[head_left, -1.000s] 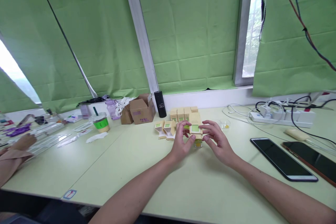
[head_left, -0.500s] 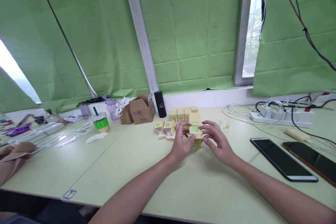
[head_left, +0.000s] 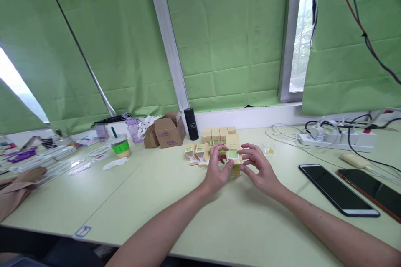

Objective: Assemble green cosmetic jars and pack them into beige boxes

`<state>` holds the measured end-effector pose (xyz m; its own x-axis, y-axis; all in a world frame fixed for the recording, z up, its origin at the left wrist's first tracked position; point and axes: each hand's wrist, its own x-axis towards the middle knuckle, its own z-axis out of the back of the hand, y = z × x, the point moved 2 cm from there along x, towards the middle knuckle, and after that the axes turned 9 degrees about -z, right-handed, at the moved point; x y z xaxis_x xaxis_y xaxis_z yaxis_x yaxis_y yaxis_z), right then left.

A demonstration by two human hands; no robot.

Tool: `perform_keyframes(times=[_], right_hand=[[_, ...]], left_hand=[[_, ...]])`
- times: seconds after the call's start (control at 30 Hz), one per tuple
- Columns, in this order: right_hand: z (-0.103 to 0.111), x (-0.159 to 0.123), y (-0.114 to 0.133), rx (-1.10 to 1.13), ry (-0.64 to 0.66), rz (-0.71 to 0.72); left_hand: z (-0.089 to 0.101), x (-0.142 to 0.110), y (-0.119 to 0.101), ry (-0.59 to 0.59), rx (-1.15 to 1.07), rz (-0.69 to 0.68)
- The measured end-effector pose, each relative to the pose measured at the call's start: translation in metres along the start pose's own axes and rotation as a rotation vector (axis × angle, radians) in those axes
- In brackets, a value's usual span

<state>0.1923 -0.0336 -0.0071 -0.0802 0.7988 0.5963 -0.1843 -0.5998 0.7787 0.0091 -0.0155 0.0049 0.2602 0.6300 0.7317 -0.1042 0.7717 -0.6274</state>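
Between my hands is a small beige paper box [head_left: 232,141] with a green window, its lid flap raised. My left hand [head_left: 216,167] grips its left side with thumb and fingers. My right hand [head_left: 260,171] closes on the right side, fingertips along the edge. Below the box, a clear container with something yellow [head_left: 236,170] shows partly; the fingers and box hide the rest. Just left of my left hand, two similar open boxes [head_left: 196,154] lie with flaps out. Several closed boxes [head_left: 215,134] stand in a row behind.
A black cylinder [head_left: 191,124] and a cardboard carton [head_left: 169,131] stand at the back. Left is a drink cup [head_left: 120,147]; farther left, another person's hand [head_left: 35,173]. On the right lie two phones [head_left: 338,190] and a power strip [head_left: 338,138] with cables. A small clear dish [head_left: 268,148] sits behind my right hand.
My right thumb has come in slightly closer to the box's lower edge. My left hand keeps its grip almost unmoved. The other person's hand at far left has shifted a little.
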Motion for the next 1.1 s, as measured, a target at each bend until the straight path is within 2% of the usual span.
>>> perform_keyframes(times=[0.2,1.1], right_hand=[[-0.0001,0.0005,-0.0044,0.008,0.003,-0.004],[-0.0012,0.0016,-0.0077,0.001,-0.017,-0.017]], left_hand=[[0.0024,-0.0014,-0.0016,0.037,-0.031,-0.028],[-0.0018,0.0011,0.0015,-0.024,0.031,-0.002]])
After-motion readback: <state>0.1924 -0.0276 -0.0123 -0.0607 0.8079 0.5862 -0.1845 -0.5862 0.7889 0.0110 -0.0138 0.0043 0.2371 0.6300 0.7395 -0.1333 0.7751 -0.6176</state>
